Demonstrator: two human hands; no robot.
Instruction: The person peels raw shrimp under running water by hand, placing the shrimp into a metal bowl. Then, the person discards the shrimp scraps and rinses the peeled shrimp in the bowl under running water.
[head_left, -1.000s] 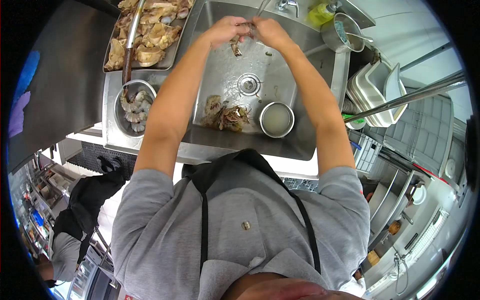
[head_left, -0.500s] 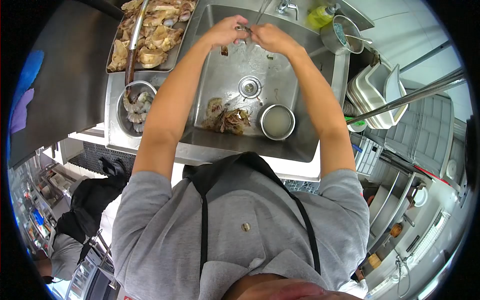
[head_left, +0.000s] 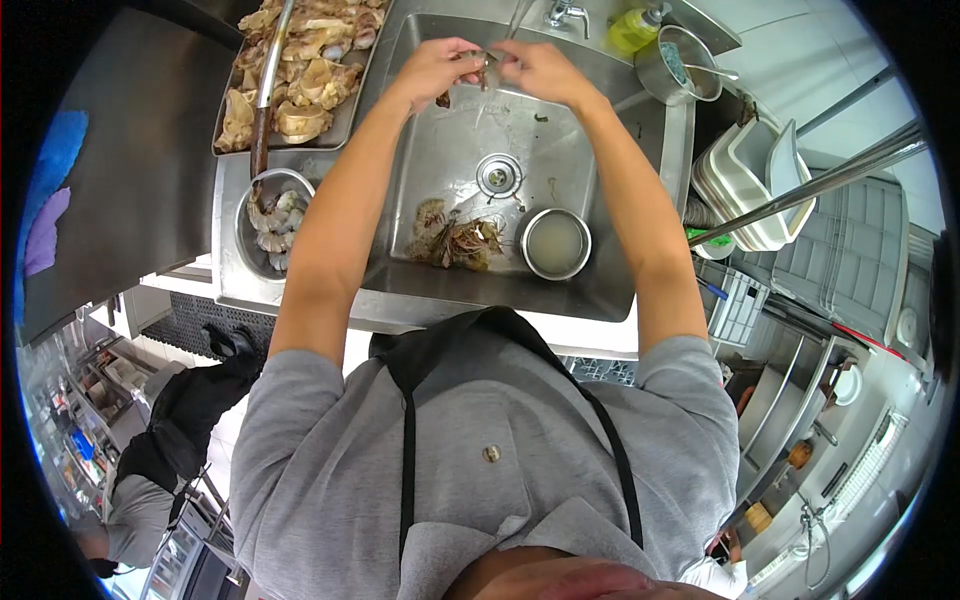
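At the far side of the steel sink (head_left: 585,190), my left hand (head_left: 440,72) is closed on a small shrimp (head_left: 486,72), its fingertips pinched around it. My right hand (head_left: 543,72) is just to the right, fingers bent toward the shrimp; its fingertips are smeared by motion, and whether they hold anything is unclear. Water (head_left: 517,20) runs down between the hands. A pile of shrimp heads and shells (head_left: 465,243) lies in the sink's near left corner. Beside it stands a round metal container (head_left: 555,245) with cloudy liquid.
Left of the sink, a metal bowl (head_left: 245,225) holds several shrimp (head_left: 276,222). Behind it is a tray (head_left: 345,128) of pale meat pieces. A faucet (head_left: 568,14), green soap bottle (head_left: 633,32), metal pot (head_left: 708,88) and stacked white tubs (head_left: 745,195) line the right. Another person (head_left: 180,430) stands lower left.
My right fingers have moved slightly apart from the left hand, which keeps the shrimp. The shrimp now hangs more upright. The view has shifted slightly.
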